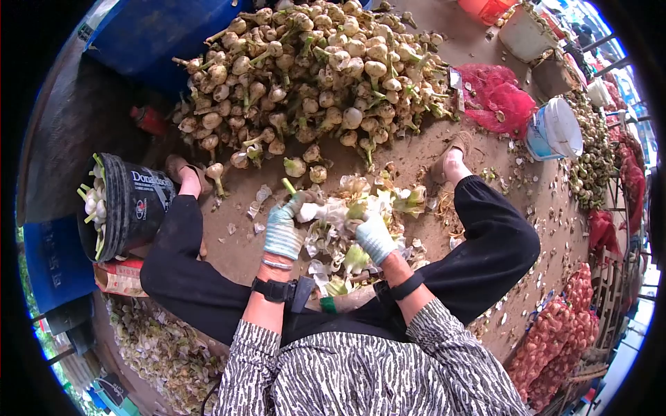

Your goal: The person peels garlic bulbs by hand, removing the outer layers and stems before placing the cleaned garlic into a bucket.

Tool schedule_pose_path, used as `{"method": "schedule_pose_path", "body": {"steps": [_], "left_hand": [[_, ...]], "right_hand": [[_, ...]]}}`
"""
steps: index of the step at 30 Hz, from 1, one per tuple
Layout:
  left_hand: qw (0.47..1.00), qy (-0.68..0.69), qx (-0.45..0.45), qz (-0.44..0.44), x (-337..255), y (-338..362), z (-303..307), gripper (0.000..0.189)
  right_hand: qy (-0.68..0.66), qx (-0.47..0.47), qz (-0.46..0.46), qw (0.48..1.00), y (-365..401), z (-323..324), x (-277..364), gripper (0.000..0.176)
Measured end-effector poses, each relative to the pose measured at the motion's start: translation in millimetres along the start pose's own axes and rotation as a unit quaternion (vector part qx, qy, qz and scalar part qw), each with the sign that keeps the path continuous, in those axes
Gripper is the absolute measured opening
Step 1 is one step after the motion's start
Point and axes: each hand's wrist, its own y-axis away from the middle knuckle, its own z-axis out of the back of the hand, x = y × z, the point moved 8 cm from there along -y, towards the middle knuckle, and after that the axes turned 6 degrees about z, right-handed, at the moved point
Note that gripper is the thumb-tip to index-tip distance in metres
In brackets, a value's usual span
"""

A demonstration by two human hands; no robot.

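Note:
My left hand (284, 223), in a striped, dirty-fingered glove, is closed round a garlic bulb (306, 212) whose green stem sticks up beyond the fingers. To its right, my right hand (371, 234) wears a matching glove, its fingers bent together near pale skins; what they hold, if anything, is too small to make out. The hands are apart. Between and below them lies a heap of peeled garlic skins (357, 259). Ahead rises a large pile of unpeeled garlic bulbs (312, 76) with stems.
A black bucket (142, 201) with cleaned garlic stands left of my leg. At the right are a white-and-blue bucket (548, 132), a red mesh net (492, 100) and filled red net bags (555, 340). More skins (163, 347) lie at lower left.

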Motion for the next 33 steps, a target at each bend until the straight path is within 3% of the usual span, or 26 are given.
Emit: {"method": "schedule_pose_path", "body": {"steps": [1, 4, 5, 6, 8, 9, 12, 14, 16, 18, 20, 21, 24, 26, 27, 28, 30, 33], "left_hand": [[0.997, 0.075, 0.012, -0.020, -2.2, -2.0, 0.1, 0.028], [0.997, 0.044, 0.068, 0.019, -5.0, -6.3, -10.3, 0.032], [0.995, 0.046, 0.086, 0.031, -3.0, -10.1, -12.4, 0.031], [0.995, 0.044, 0.085, 0.031, -3.8, -9.2, -14.6, 0.031], [1.000, 0.020, 0.008, 0.011, -6.2, -7.8, -8.0, 0.028], [0.999, 0.030, 0.015, 0.006, -5.2, -10.5, -5.8, 0.026], [0.997, -0.063, -0.027, -0.039, -5.3, -13.5, -0.4, 0.022], [0.993, -0.089, -0.080, 0.004, 2.0, -4.1, -0.3, 0.020], [0.994, -0.089, -0.068, 0.019, 10.4, -6.4, 0.8, 0.024], [0.998, -0.045, -0.038, -0.004, 8.3, -8.4, 1.7, 0.027], [1.000, 0.002, -0.008, -0.030, 0.5, -8.5, 4.4, 0.030], [0.999, 0.031, -0.023, -0.030, -3.2, -9.4, 10.2, 0.032], [0.997, 0.071, -0.019, -0.018, -7.9, -12.0, 17.8, 0.035], [0.998, 0.064, 0.005, 0.008, -6.5, -16.0, 12.4, 0.034], [0.997, 0.069, 0.006, -0.019, -8.3, -16.0, 8.3, 0.028], [0.997, 0.068, 0.005, -0.019, -6.0, -19.4, 9.6, 0.028], [0.999, 0.035, -0.024, -0.013, 3.0, -25.6, 18.0, 0.027], [1.000, 0.007, 0.006, -0.021, 5.3, -22.6, 6.0, 0.028]], "right_hand": [[-0.023, 0.016, 0.009, 1.000, -0.2, -0.7, -2.5, 0.015], [0.003, 0.091, 0.053, 0.994, 7.5, -12.4, 12.7, 0.012], [0.050, 0.092, 0.117, 0.988, 12.7, -17.0, 31.6, 0.020], [0.049, 0.092, 0.117, 0.988, 13.1, -18.8, 34.8, 0.020], [0.167, 0.076, 0.191, 0.964, 14.8, -19.9, 48.2, 0.028], [0.330, 0.059, 0.203, 0.920, 14.0, -17.3, 49.4, 0.040], [0.367, 0.000, 0.163, 0.916, 14.6, -10.5, 48.2, 0.053], [0.200, -0.050, 0.240, 0.949, 18.6, -18.8, 65.2, 0.059], [0.074, -0.030, 0.173, 0.982, 17.7, -28.2, 72.2, 0.051], [0.036, -0.059, 0.175, 0.982, 1.7, -26.1, 40.5, 0.041], [-0.074, -0.077, 0.076, 0.991, -16.9, -9.1, -12.5, 0.036], [-0.019, -0.100, 0.091, 0.991, -14.4, 2.7, -10.7, 0.032], [-0.024, -0.002, -0.039, 0.999, -4.5, -1.3, -27.7, 0.015], [0.142, 0.017, 0.107, 0.984, -2.9, -16.6, -13.7, 0.011], [0.121, 0.032, 0.063, 0.990, 3.0, -23.4, -2.4, 0.015], [0.049, 0.017, 0.156, 0.986, -1.5, -29.8, 7.4, 0.022], [-0.076, 0.045, 0.072, 0.993, -3.6, -37.5, 19.3, 0.029], [-0.195, 0.019, 0.057, 0.979, -9.6, -43.6, 34.7, 0.027]]}}
